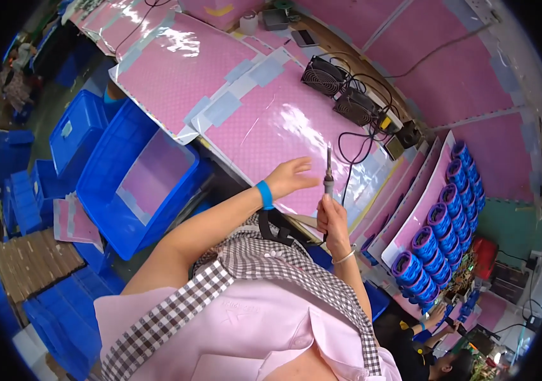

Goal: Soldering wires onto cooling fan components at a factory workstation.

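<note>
My right hand [332, 218] is wrapped round the handle of a soldering iron [329, 174], whose metal tip points up and away from me. A black cord runs near it over the pink bench top. Just left of the iron, my left hand [290, 176] hovers above the bench with its fingers apart and nothing in them. A blue band [264, 195] circles my left wrist. Both hands are over the near part of the pink work surface [252, 149], which has a shiny clear cover.
Two black fans [341, 92] with tangled cords stand at the back. On the right, a board holds rows of blue-purple coils [439, 219]. A blue bin [109, 197] stands left of the bench. A phone [304, 38] lies far back; another person works at lower right.
</note>
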{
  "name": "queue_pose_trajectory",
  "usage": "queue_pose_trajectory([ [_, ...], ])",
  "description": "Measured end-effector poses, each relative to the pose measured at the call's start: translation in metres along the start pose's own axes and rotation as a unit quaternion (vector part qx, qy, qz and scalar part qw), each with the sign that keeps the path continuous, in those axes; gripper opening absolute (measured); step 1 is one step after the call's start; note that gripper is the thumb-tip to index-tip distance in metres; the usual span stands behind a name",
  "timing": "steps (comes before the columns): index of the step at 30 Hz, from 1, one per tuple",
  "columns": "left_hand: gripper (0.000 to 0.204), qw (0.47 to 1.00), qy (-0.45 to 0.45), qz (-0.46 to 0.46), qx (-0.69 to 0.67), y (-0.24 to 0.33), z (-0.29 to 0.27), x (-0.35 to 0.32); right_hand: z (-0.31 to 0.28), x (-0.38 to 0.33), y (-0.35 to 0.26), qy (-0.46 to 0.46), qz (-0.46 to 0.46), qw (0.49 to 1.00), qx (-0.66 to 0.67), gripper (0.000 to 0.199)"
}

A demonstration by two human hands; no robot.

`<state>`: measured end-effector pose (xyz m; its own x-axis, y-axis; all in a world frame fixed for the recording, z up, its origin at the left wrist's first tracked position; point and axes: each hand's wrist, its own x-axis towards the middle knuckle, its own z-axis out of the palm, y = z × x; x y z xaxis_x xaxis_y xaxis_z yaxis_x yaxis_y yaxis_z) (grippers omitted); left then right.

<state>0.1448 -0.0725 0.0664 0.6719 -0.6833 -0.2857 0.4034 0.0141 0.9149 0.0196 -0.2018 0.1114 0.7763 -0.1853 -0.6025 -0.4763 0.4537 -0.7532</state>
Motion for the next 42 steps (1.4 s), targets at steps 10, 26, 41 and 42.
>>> queue_pose_trajectory([
  [10, 0.025, 0.936, 0.227, 0.036, 0.269, -0.036, -0.159, 0.020, -0.087, 0.074, 0.014, 0.411, -0.052, 0.908, -0.055, 0.036],
  [26, 0.032, 0.823, 0.281, 0.206, 0.449, -0.051, -0.203, 0.119, -0.181, 0.190, -0.008, 0.619, -0.120, 0.711, -0.310, 0.029],
  [41, 0.029, 0.844, 0.277, 0.128, 0.440, -0.048, -0.193, 0.122, -0.207, 0.210, -0.039, 0.628, -0.152, 0.703, -0.296, 0.029],
  [42, 0.029, 0.845, 0.277, 0.122, 0.441, -0.048, -0.192, 0.123, -0.211, 0.213, -0.038, 0.628, -0.151, 0.704, -0.295, 0.029],
])
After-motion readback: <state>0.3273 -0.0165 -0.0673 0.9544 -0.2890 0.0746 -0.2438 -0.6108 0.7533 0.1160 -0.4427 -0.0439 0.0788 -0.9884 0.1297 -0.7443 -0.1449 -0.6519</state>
